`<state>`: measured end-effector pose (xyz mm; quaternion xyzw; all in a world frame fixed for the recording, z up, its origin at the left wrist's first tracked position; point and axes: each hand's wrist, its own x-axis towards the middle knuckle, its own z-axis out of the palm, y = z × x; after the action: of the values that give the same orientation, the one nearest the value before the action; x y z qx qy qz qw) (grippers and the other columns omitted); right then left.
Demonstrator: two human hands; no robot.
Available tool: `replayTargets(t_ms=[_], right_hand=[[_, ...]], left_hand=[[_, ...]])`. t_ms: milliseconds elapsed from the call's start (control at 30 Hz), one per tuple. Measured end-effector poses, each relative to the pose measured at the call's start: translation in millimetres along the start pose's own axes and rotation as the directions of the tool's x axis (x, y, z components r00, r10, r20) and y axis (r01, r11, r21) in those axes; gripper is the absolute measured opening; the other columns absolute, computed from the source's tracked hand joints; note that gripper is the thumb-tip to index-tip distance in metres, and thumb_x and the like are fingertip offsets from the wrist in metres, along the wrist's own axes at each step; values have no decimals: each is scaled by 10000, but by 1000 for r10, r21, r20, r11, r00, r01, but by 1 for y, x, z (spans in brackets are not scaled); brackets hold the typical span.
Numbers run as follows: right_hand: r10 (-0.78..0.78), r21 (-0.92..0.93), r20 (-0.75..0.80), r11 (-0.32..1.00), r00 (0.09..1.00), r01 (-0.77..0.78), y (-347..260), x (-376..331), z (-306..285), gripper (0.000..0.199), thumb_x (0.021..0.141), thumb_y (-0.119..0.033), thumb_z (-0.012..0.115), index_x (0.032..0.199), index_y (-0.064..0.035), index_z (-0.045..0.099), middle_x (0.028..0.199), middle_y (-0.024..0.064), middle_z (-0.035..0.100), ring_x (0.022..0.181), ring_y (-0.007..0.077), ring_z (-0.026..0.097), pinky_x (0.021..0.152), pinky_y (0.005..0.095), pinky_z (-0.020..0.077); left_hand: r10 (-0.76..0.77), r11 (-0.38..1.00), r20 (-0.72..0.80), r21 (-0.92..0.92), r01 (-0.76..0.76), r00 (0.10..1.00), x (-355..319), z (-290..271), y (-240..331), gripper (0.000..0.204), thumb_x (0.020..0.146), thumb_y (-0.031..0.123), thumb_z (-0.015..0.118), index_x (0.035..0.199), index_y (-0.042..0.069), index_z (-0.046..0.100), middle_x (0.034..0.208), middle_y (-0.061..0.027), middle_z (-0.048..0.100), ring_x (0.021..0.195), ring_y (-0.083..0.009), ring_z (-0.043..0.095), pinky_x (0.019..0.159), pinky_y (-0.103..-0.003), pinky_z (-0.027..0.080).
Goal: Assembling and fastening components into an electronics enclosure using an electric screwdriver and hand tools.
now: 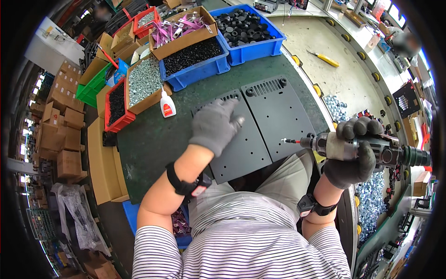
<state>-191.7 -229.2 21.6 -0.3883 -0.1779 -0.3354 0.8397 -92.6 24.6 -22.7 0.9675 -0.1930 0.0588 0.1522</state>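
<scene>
My left hand (214, 126), in a grey glove, is over the left of two dark grey metal plates (241, 156). Its thumb stands apart from the fingers, whose tips reach the slots at the plate's far end; nothing shows in the hand. Beside it lies the other plate (278, 109), with slots, small holes and round black pieces at its far corners. My gloved right hand (355, 156) is wrapped round a power screwdriver (385, 156) held level. Its red and black bit points left over the right plate's near edge, with a small silvery piece at the tip.
Past the plates stand blue bins of black round feet (244, 28) and black screws (193, 56), plus cartons of purple strips (179, 30) and silvery hardware (145, 81). A glue bottle (167, 104) stands at left. On the right runs a roller-edged line (320, 90) with a yellow-handled tool (326, 59).
</scene>
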Motion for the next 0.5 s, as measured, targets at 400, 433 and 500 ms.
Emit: replayTargets(t_ms=[400, 433, 500], right_hand=[[195, -69, 28, 979, 980, -193, -4, -15, -3, 507, 771, -63, 674, 1251, -73, 511, 1051, 121, 558, 884, 239, 578, 774, 396, 506], [217, -75, 34, 974, 976, -214, -3, -16, -2, 510, 768, -58, 679, 1248, -70, 508, 1048, 125, 557, 881, 239, 580, 770, 397, 512], [232, -129, 18, 965, 973, -228, 1, -18, 2, 494, 768, -28, 698, 1223, -53, 507, 1023, 136, 570, 874, 230, 596, 771, 395, 529]], left_hand=[[183, 968, 361, -227, -104, 914, -32, 8, 42, 264, 850, 316, 654, 1086, 209, 707, 1012, -74, 682, 937, -291, 654, 818, -416, 519], [219, 955, 364, -271, -122, 905, -38, 13, 48, 260, 845, 309, 660, 1080, 208, 707, 995, -72, 683, 929, -291, 654, 814, -416, 520], [237, 945, 297, -294, -147, 925, -41, 22, 55, 252, 838, 299, 666, 1068, 203, 707, 964, -69, 681, 907, -288, 658, 796, -416, 523]])
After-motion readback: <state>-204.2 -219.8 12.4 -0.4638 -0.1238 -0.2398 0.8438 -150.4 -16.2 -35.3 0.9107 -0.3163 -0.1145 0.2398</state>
